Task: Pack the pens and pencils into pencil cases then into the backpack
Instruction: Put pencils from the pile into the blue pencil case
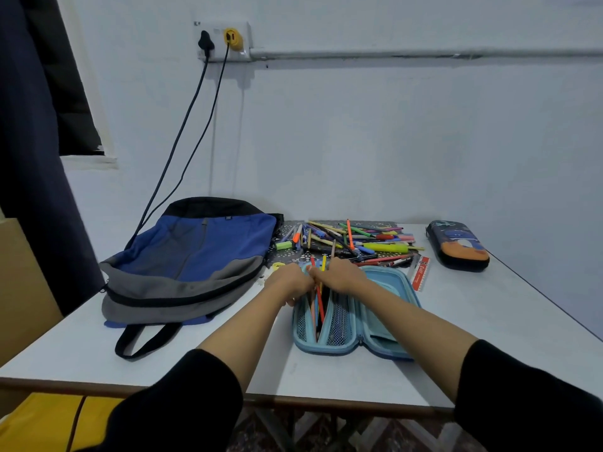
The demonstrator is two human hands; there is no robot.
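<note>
A light blue pencil case (385,308) lies open on the white table (489,337), with a few pencils (319,305) standing in its left mesh half. My left hand (288,282) and my right hand (342,275) meet over the case's far end, fingers curled around the tops of those pencils. Behind them lies a pile of loose pens and pencils (352,239) on a dark patterned mat. A blue and grey backpack (192,259) lies flat to the left. A second, dark pencil case (456,244) sits zipped at the far right.
A red ruler (421,272) lies right of the open case, and a green eraser (283,245) sits by the pile. Two cables (182,141) hang from a wall socket to behind the backpack. The table's right edge runs diagonally near the dark case.
</note>
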